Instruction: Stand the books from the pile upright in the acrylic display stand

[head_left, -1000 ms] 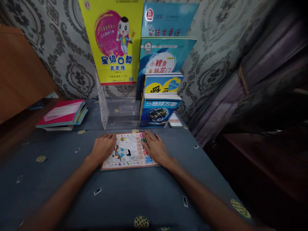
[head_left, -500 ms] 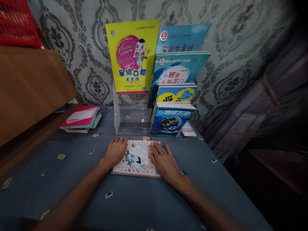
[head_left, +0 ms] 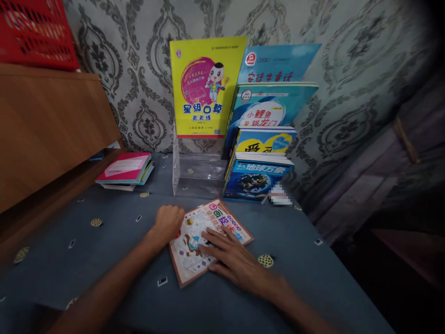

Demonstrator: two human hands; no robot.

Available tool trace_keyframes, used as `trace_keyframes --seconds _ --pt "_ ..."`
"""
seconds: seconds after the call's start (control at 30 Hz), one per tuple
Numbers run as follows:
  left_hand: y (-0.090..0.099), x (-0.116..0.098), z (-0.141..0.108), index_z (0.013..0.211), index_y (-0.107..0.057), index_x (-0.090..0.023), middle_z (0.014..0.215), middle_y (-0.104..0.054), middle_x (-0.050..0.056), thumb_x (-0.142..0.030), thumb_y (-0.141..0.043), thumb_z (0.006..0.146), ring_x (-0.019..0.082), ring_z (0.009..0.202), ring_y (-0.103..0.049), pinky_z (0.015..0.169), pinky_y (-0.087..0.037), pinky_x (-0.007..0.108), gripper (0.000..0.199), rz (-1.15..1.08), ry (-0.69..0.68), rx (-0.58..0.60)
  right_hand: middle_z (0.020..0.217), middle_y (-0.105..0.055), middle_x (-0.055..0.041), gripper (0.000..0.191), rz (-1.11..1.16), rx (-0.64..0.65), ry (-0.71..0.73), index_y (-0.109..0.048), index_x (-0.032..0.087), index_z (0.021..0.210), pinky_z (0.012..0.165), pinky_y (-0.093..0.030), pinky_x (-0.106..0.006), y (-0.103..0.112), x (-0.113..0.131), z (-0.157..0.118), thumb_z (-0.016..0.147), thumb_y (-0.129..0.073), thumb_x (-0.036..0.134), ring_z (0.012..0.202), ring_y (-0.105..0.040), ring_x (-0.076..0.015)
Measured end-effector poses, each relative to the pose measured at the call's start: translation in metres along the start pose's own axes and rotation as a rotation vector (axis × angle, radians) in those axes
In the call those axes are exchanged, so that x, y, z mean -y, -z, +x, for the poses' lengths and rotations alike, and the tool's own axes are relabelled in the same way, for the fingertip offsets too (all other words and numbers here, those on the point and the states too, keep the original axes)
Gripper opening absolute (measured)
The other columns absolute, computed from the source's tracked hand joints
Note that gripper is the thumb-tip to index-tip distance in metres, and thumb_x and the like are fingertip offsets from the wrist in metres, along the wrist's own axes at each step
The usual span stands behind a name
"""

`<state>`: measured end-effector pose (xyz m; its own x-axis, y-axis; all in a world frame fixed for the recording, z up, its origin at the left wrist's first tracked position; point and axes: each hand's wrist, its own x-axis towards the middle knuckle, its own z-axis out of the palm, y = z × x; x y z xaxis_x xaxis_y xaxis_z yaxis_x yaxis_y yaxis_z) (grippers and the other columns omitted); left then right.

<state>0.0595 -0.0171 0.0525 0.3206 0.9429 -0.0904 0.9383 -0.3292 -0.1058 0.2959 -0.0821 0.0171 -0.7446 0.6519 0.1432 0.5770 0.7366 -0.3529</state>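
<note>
A thin picture book [head_left: 194,222] with a drawing and colourful title characters lies turned at an angle on the table. At its upper left edge my left hand [head_left: 169,221] has its fingers curled closed against the cover; the fingertips are hidden. Spread flat across the cover, my right hand [head_left: 232,257] hides part of the drawing. Just beyond the book, a clear acrylic stand [head_left: 200,167] bears a yellow workbook [head_left: 208,88] on its left side. On its right side stand several blue books, the front one an Earth book [head_left: 255,178].
A small pile of books with a pink notebook [head_left: 123,168] on top lies at the far left. Beside it rises a wooden cabinet [head_left: 52,125] with a red basket [head_left: 38,35] on it. A curtain [head_left: 385,157] hangs at the right, past the table's edge.
The picture book has turned counterclockwise on the table, from square to slanted. My left hand has curled at its edge. My right hand has slid nearer over the cover. The view has shifted slightly.
</note>
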Motion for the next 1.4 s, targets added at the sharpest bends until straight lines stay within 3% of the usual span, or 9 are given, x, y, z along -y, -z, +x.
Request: trace_keyframes --seconds 0.27,0.4,0.53,0.67,0.83,0.97,1.1,1.27,1.4 --pt "0.024 -0.008 -0.02 0.099 -0.074 -0.013 0.1 -0.074 0.02 -0.024 -0.036 0.099 0.032 0.096 -0.071 0.079 -0.053 0.041 0.04 -0.034 -0.116 0.248 0.149 -0.054 -0.0075 0.039 0.041 -0.065 -0.09 -0.061 0.028 0.136 0.122 -0.028 -0.053 0.002 -0.012 -0.016 0.099 -0.052 0.039 0.145 -0.039 -0.0249" --pt "0.015 -0.015 -0.018 0.115 -0.065 -0.015 0.102 -0.072 0.016 -0.028 -0.039 0.1 0.03 0.098 -0.068 0.081 -0.052 0.041 0.033 -0.046 -0.088 0.1 0.15 -0.051 -0.0131 0.044 -0.025 -0.073 -0.112 -0.055 0.021 0.141 0.121 -0.029 -0.054 -0.007 0.007 0.005 0.101 -0.048 0.04 0.144 -0.041 -0.0259" --pt "-0.003 -0.022 -0.011 0.118 -0.058 -0.018 0.117 -0.063 0.013 -0.023 -0.044 0.097 0.027 0.11 -0.059 0.083 -0.052 0.037 0.025 -0.079 -0.186 -0.081 0.156 -0.042 -0.0161 0.053 -0.094 -0.034 -0.191 -0.047 0.014 0.147 0.122 -0.026 -0.053 -0.013 0.014 0.018 0.102 -0.046 0.041 0.148 -0.033 -0.0271" --pt "-0.016 -0.023 -0.006 0.116 -0.057 -0.017 0.115 -0.06 0.012 -0.021 -0.043 0.098 0.027 0.107 -0.057 0.085 -0.052 0.039 0.024 -0.086 -0.227 -0.121 0.158 -0.035 -0.022 0.062 -0.175 -0.066 -0.396 -0.042 0.005 0.149 0.122 -0.027 -0.054 -0.015 0.0 0.01 0.1 -0.047 0.043 0.15 -0.027 -0.032" --pt "-0.018 -0.024 -0.006 0.115 -0.058 -0.018 0.117 -0.062 0.011 -0.021 -0.045 0.097 0.026 0.108 -0.056 0.091 -0.049 0.039 0.023 -0.193 -0.199 -0.122 0.157 -0.036 -0.0251 0.062 -0.254 -0.169 -0.652 -0.045 0.007 0.147 0.119 -0.03 -0.056 -0.016 -0.019 -0.014 0.099 -0.045 0.047 0.148 -0.03 -0.037" --pt "-0.014 -0.021 -0.005 0.117 -0.059 -0.018 0.117 -0.065 0.01 -0.023 -0.046 0.096 0.025 0.11 -0.058 0.094 -0.047 0.038 0.025 -0.338 -0.162 -0.127 0.156 -0.038 -0.024 0.061 -0.245 -0.237 -0.635 -0.045 0.008 0.147 0.118 -0.034 -0.055 -0.023 -0.026 -0.026 0.1 -0.041 0.047 0.147 -0.033 -0.036" --pt "-0.007 -0.01 -0.001 0.114 -0.061 -0.021 0.096 -0.072 0.005 -0.032 -0.04 0.099 0.02 0.089 -0.066 0.077 -0.046 0.031 0.028 -0.405 -0.061 -0.046 0.159 -0.036 -0.0211 0.054 -0.162 -0.235 -0.518 -0.043 0.01 0.149 0.119 -0.033 -0.054 -0.024 -0.033 -0.022 0.101 -0.038 0.036 0.149 -0.031 -0.0321" --pt "0.001 -0.007 0.001 0.109 -0.062 -0.021 0.095 -0.075 0.007 -0.036 -0.04 0.099 0.024 0.091 -0.07 0.071 -0.044 0.031 0.028 -0.281 0.002 0.059 0.159 -0.035 -0.0213 0.051 -0.091 -0.132 -0.416 -0.044 0.007 0.147 0.12 -0.032 -0.05 -0.009 -0.036 0.002 0.1 -0.035 0.025 0.149 -0.031 -0.0286" --pt "0.002 -0.012 -0.001 0.114 -0.058 -0.021 0.098 -0.075 0.009 -0.036 -0.037 0.1 0.027 0.092 -0.071 0.072 -0.045 0.033 0.029 -0.197 -0.007 0.072 0.155 -0.042 -0.0214 0.048 -0.173 -0.14 -0.438 -0.05 0.009 0.143 0.12 -0.026 -0.059 -0.008 -0.021 0.022 0.099 -0.038 0.024 0.15 -0.028 -0.0325"
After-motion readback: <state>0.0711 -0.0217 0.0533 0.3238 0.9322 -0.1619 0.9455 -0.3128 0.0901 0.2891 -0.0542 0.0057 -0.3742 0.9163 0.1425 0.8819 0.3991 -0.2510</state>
